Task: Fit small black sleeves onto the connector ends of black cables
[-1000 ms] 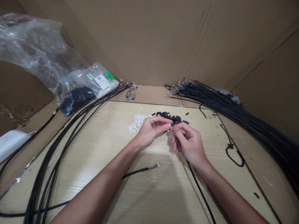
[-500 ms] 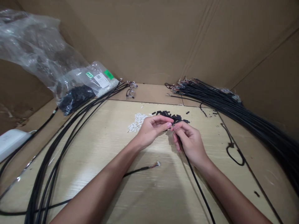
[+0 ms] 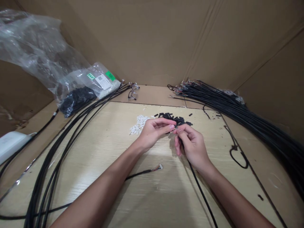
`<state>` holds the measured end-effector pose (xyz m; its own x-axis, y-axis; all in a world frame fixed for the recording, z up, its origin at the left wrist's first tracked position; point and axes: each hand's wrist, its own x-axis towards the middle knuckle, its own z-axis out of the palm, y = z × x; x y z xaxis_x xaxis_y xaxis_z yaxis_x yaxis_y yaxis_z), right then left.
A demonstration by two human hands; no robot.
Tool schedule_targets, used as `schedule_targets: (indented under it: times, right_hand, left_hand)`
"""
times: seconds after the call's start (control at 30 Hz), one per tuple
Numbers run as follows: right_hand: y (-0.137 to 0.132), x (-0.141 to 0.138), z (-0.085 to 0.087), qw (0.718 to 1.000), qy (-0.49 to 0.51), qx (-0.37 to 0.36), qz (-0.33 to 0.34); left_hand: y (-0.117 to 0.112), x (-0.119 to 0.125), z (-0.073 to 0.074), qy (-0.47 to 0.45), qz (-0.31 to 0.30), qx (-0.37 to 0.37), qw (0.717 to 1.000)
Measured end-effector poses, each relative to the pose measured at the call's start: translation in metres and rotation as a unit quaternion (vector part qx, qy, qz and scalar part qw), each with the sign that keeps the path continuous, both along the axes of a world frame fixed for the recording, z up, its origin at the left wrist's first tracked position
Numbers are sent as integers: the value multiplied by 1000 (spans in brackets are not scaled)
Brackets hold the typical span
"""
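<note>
My right hand (image 3: 191,141) is closed around the end of a black cable (image 3: 201,190), which runs down toward the front edge of the view. Fingertip to fingertip with it, my left hand (image 3: 159,128) pinches something small and dark at the cable's tip; the fingers hide most of it. Just behind both hands lies a heap of short black sleeves (image 3: 166,116). A pile of small white pieces (image 3: 140,123) sits left of that heap, beside my left hand. Below the hands, a cable end with a white connector (image 3: 161,166) and thin coloured wires rests on the table.
A thick bundle of black cables (image 3: 237,106) lies along the right. More black cables (image 3: 59,148) curve along the left, near plastic bags (image 3: 78,88) and a white box (image 3: 14,144). A looped black cord (image 3: 238,158) lies right. Cardboard walls (image 3: 152,41) enclose the table.
My hands stay nearly in place, fingertips still together. The right hand's lower fingers and the held cable have shifted very slightly left.
</note>
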<state>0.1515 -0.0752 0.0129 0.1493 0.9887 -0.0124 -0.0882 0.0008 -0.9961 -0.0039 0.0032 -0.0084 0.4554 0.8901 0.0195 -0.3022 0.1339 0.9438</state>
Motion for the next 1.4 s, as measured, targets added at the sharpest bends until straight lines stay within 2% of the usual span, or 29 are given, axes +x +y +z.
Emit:
schedule_targets:
  times: [0.37,0.63,0.97,1.4]
  right_hand:
    - [-2,0,0,1000,-22,12,-17]
    - [-2,2,0,999,-42,9,-9]
    - [-2,7,4,996,-82,8,13]
    - [0,7,9,998,-56,-13,24]
  left_hand:
    - [1,2,-4,11,28,76,997]
    - [2,3,-6,8,39,94,995]
    - [2,0,-4,15,6,84,996]
    - [2,0,0,-25,-17,22,999]
